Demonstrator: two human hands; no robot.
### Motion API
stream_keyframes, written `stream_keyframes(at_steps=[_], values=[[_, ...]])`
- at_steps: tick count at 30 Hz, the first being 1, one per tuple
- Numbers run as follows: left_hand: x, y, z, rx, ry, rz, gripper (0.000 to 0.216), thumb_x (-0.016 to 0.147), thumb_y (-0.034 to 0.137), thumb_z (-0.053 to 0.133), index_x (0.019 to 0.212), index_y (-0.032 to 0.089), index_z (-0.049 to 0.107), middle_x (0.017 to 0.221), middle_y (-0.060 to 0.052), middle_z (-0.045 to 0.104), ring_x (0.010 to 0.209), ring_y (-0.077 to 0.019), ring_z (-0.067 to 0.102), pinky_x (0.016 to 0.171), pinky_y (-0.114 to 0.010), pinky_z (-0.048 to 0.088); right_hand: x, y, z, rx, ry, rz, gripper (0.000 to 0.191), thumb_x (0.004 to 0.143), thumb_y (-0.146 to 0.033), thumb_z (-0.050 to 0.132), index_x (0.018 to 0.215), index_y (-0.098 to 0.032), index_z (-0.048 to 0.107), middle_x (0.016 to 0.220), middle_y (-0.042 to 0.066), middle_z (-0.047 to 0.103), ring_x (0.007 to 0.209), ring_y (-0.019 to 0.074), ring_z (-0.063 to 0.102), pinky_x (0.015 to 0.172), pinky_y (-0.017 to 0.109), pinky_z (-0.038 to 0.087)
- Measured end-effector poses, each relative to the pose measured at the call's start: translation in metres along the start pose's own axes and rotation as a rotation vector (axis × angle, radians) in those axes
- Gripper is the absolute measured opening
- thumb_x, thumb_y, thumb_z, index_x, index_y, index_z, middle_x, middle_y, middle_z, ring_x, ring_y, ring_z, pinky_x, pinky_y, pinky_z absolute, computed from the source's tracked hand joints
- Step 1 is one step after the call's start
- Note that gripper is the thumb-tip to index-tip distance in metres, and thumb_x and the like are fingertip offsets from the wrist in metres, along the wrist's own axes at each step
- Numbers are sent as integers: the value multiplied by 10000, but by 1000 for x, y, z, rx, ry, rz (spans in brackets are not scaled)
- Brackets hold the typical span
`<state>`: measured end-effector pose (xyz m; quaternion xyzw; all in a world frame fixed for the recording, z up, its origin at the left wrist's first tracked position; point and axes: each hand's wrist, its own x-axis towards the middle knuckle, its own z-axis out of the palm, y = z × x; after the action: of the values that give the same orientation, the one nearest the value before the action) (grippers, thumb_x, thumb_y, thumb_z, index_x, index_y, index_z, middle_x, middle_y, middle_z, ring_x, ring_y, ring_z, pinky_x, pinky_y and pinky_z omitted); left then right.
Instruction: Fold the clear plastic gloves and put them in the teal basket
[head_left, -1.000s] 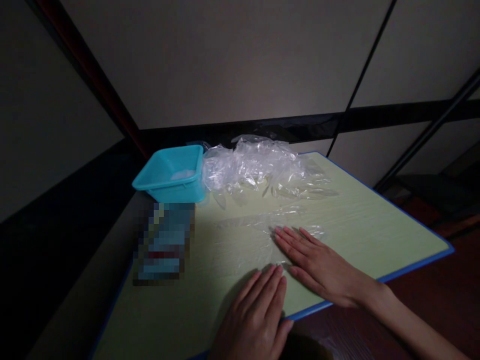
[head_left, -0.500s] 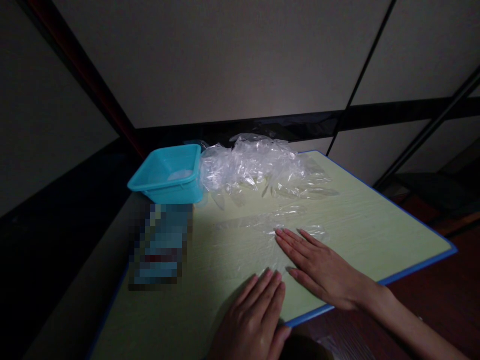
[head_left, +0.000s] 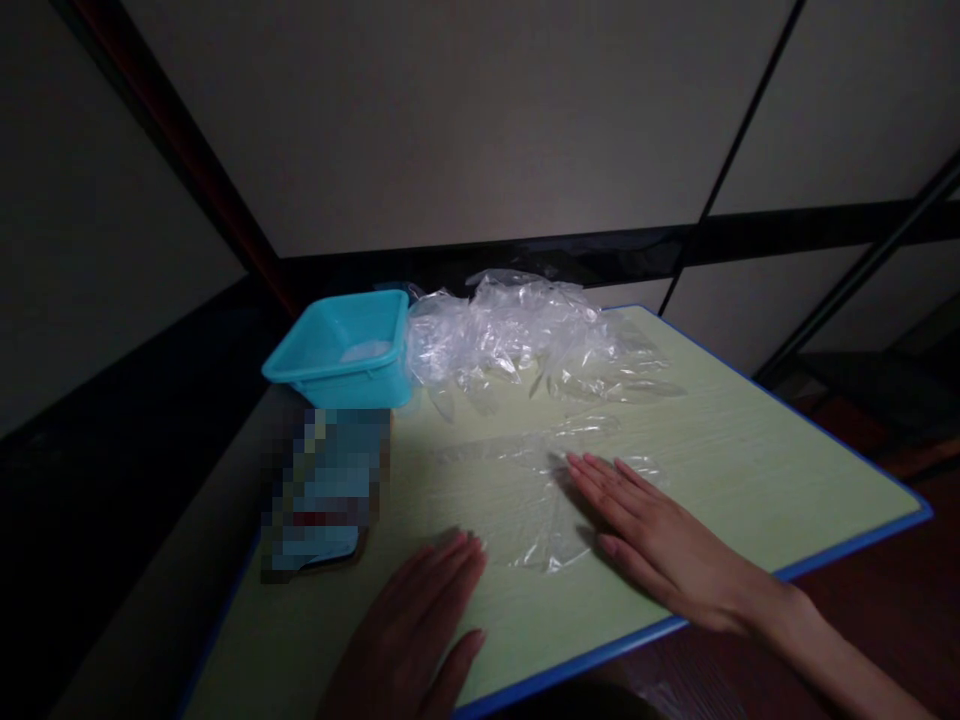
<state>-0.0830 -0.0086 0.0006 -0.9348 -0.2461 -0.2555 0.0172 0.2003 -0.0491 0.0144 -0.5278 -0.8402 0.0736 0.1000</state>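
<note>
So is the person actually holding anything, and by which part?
Nothing is gripped. The right hand lies flat on the right part of a clear plastic glove, pinning it to the table; the left hand rests open beside it.

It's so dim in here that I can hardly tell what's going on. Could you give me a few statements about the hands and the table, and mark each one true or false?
1. The right hand lies flat on a flat plastic sheet spread on the green table. True.
2. A heap of crumpled clear plastic lies right beside the turquoise tub. True.
3. The left hand grips the tub. False: it lies open, palm down, on the table, well apart from the tub.
4. The table's rim is red. False: the table has a blue edge.
</note>
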Motion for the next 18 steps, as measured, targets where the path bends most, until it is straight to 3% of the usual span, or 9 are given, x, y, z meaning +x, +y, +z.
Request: stream_keyframes(at_steps=[5, 10, 18], values=[[4, -14, -2, 61, -49, -9, 408, 896, 292, 413, 1289, 181, 418, 1252, -45, 542, 1128, -180, 522, 937, -317, 448, -1, 7, -7, 19, 65, 61, 555, 925, -273, 309, 1426, -200, 81, 1451, 47, 230, 1321, 212, 206, 1079, 470, 188], [16, -15, 3, 27, -144, 40, 418, 870, 231, 452, 1285, 194, 418, 1252, -40, 541, 1138, -183, 512, 950, -349, 440, 18, 16, -11, 51, 49, 64, 522, 929, -314, 310, 1414, -179, 171, 1416, 71, 310, 1309, 227, 239, 1070, 479, 213], [20, -9, 0, 12, -99, 87, 349, 878, 191, 414, 1221, 172, 477, 1172, -48, 596, 1113, -170, 527, 961, -331, 432, 46, 27, -8, 79, 42, 37, 483, 939, -342, 271, 1390, -168, 251, 1402, 81, 343, 1301, 206, 271, 1076, 469, 199]])
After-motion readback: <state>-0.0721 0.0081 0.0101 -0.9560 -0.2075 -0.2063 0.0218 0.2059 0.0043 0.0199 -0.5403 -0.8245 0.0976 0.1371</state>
